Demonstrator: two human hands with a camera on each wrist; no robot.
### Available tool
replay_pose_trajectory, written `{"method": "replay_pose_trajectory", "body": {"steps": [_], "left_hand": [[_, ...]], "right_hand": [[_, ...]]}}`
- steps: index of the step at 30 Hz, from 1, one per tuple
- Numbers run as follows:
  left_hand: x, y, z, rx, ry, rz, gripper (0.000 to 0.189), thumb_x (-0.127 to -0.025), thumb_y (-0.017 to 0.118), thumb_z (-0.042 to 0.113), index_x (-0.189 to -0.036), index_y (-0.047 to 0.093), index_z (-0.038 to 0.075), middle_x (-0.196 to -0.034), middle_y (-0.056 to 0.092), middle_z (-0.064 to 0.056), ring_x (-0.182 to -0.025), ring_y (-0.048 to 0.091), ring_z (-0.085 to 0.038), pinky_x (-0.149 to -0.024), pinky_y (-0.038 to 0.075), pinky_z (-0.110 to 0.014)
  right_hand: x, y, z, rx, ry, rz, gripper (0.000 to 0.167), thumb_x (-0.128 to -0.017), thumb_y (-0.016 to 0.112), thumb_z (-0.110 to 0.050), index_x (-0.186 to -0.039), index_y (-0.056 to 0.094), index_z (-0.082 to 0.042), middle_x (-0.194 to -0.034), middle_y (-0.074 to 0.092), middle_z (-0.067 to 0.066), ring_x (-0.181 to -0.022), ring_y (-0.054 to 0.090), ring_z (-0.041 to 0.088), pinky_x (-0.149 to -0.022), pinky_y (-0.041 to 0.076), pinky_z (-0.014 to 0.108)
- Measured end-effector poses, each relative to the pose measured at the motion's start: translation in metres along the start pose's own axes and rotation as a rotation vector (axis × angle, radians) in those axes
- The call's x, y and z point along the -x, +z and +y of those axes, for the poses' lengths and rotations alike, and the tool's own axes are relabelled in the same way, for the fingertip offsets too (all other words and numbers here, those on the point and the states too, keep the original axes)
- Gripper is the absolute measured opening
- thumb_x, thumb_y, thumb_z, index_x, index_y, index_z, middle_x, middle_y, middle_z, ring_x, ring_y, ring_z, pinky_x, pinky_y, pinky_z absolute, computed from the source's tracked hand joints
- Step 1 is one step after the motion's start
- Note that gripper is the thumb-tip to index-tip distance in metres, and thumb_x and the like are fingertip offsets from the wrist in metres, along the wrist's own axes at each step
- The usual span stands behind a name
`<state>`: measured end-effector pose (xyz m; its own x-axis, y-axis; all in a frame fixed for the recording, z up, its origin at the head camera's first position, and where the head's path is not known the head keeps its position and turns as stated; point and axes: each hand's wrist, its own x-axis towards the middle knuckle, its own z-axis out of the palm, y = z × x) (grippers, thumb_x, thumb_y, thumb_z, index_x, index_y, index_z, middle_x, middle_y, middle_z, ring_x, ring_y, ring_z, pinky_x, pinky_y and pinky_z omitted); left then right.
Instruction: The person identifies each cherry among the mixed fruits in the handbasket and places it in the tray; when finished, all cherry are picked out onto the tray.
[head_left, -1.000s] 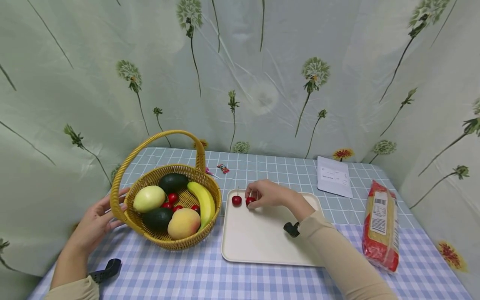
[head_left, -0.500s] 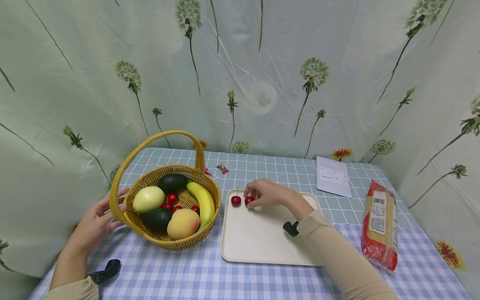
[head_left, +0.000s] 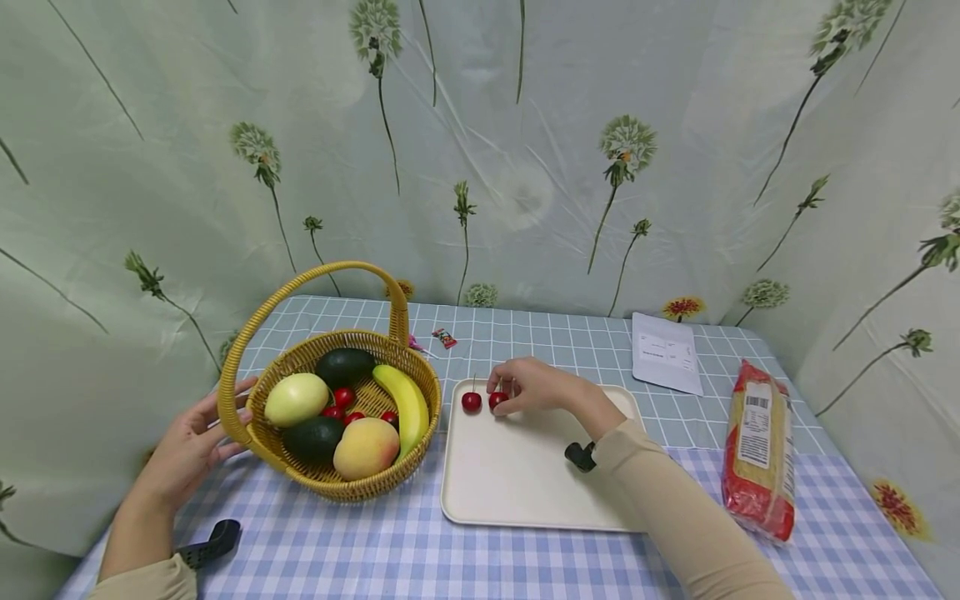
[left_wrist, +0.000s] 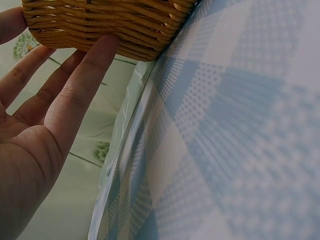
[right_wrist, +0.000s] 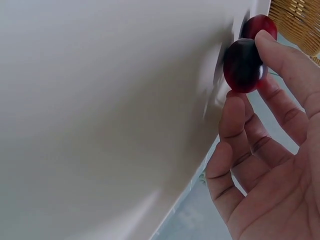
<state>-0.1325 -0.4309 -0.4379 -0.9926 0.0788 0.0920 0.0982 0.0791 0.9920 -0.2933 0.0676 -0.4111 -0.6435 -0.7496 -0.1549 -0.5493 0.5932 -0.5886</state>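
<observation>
Right hand (head_left: 536, 387) is pinching a cherry (head_left: 497, 401) on the tray (head_left: 517, 483)
A second cherry (head_left: 471, 403) is sitting beside it; left hand (head_left: 189, 446), straight-fingered, is touching the basket (head_left: 352, 490) holding banana (head_left: 411, 410), peach (head_left: 366, 448), dark green (head_left: 312, 439), pale (head_left: 296, 399) and red fruits (head_left: 344, 397).

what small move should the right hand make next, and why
Probably let the right hand loosen its pinch: the glossy, round, dark-red cherry it holds appears to be down on the flat, cream, rectangular tray, beside a second round, red cherry with a thin stem, standing there unheld.
</observation>
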Motion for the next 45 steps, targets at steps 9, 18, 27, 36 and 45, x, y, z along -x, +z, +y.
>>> {"method": "replay_pose_trajectory", "body": {"steps": [9,18,27,36,45], "left_hand": [[0.0,0.0,0.0,-0.004,0.006,-0.003,0.055,-0.111,0.052,0.001,-0.164,0.045,0.016,-0.135,0.063,0.024,-0.114,0.069,0.004,-0.082,0.064,-0.024],[0.0,0.0,0.0,0.003,0.002,-0.004,0.055,-0.111,0.052,0.001,-0.163,0.046,0.016,-0.135,0.063,0.023,-0.114,0.069,0.004,-0.082,0.064,-0.024],[-0.001,-0.001,0.0,-0.008,-0.008,0.006,0.056,-0.111,0.053,0.002,-0.164,0.045,0.016,-0.135,0.062,0.024,-0.114,0.068,0.005,-0.081,0.064,-0.024],[0.004,-0.005,0.0,-0.001,-0.01,-0.001,0.054,-0.111,0.051,0.001,-0.162,0.048,0.018,-0.139,0.06,0.025,-0.115,0.068,0.005,-0.083,0.063,-0.023],[-0.001,-0.002,0.001,-0.03,-0.024,0.009,0.056,-0.111,0.054,0.004,-0.164,0.045,0.017,-0.138,0.06,0.028,-0.115,0.067,0.007,-0.083,0.063,-0.022]], "right_hand": [[0.001,-0.002,-0.004,0.011,0.014,0.012,0.03,-0.092,0.087,-0.024,-0.117,0.073,-0.012,-0.092,0.068,0.0,-0.081,0.058,0.011,-0.074,0.049,0.024],[0.002,-0.004,-0.003,-0.001,0.026,0.001,0.029,-0.093,0.085,-0.021,-0.117,0.073,-0.011,-0.094,0.07,0.0,-0.081,0.06,0.01,-0.075,0.051,0.023],[0.002,-0.004,-0.005,-0.006,0.026,-0.01,0.024,-0.094,0.083,-0.019,-0.115,0.073,-0.012,-0.095,0.072,0.0,-0.083,0.062,0.01,-0.077,0.052,0.023],[-0.005,-0.012,-0.014,0.032,-0.009,-0.006,0.026,-0.099,0.078,-0.024,-0.12,0.072,-0.011,-0.097,0.071,0.002,-0.084,0.064,0.013,-0.08,0.052,0.026],[-0.03,-0.033,-0.049,0.108,-0.109,-0.005,0.027,-0.102,0.074,-0.024,-0.126,0.071,-0.01,-0.105,0.072,0.007,-0.088,0.066,0.018,-0.084,0.055,0.029]]}}
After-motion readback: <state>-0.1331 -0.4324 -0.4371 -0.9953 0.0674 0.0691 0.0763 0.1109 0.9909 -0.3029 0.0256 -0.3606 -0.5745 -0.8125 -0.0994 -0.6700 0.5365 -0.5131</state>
